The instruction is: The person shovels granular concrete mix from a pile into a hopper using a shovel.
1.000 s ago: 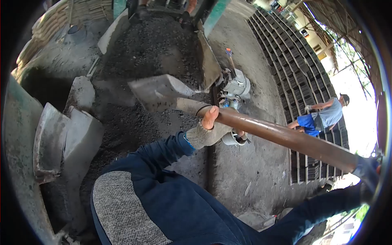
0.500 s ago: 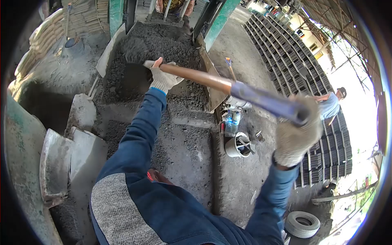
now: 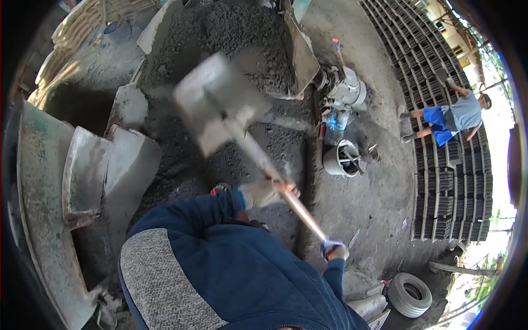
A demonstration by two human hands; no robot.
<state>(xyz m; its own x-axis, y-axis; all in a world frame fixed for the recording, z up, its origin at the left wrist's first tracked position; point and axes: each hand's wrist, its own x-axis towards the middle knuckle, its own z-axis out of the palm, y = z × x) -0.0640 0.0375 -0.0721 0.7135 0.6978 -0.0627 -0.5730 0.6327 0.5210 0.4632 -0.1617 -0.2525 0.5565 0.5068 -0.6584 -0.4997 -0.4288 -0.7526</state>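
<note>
A shovel (image 3: 258, 157) with a wooden shaft crosses the view in front of me, its flat grey blade (image 3: 220, 104) raised at the upper left and blurred. No load shows on the blade. My gloved left hand (image 3: 267, 192) is wrapped round the middle of the shaft. At the shovel's grip end, low on the right, my gloved right hand (image 3: 336, 252) is closed round the handle. Beyond the blade lies a heap of dark, coarse material (image 3: 225, 27) between upright boards (image 3: 301, 49).
A bucket (image 3: 333, 159) holding tools and some bottles (image 3: 336, 124) stand right of centre. Another person (image 3: 462, 115) is by racks of dark blocks (image 3: 434, 187) at the right. A tyre (image 3: 410, 295) lies lower right. Metal sheets (image 3: 88, 170) lean at the left.
The shovel has swung back toward me, its blade now raised off the heap. Both hands have moved lower, the right one much lower. The other person shows more fully, with an arm extended to the racks.
</note>
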